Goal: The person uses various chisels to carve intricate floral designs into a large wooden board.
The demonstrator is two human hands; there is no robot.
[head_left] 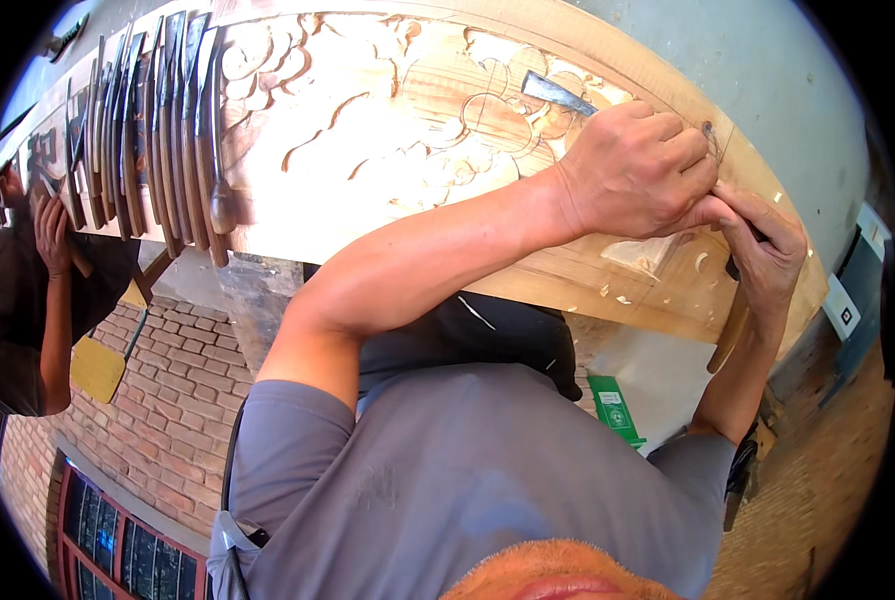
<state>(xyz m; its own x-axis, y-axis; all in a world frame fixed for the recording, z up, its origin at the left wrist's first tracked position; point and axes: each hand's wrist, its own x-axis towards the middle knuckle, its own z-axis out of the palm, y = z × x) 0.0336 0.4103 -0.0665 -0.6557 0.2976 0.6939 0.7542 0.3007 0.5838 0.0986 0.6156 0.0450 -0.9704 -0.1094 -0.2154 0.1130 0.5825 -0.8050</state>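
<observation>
A long pale wooden panel (368, 100) with carved floral relief lies across the view. My left hand (638, 170) reaches over to its right part and is closed around a flat metal chisel (558, 92), whose blade points up and to the left over the carving. My right hand (763, 250) presses against the left hand at the panel's near right edge. It grips a tool with a wooden handle (730, 340) that hangs below the edge; the tool's head is hidden. Wood chips (618, 295) lie around both hands.
A row of several wooden-handled carving chisels (158, 130) lies on the panel's left part. Another person in dark clothes (28, 290) stands at the far left. Brick paving (168, 390) lies below, with a green box (613, 405) and a yellow pad (98, 368).
</observation>
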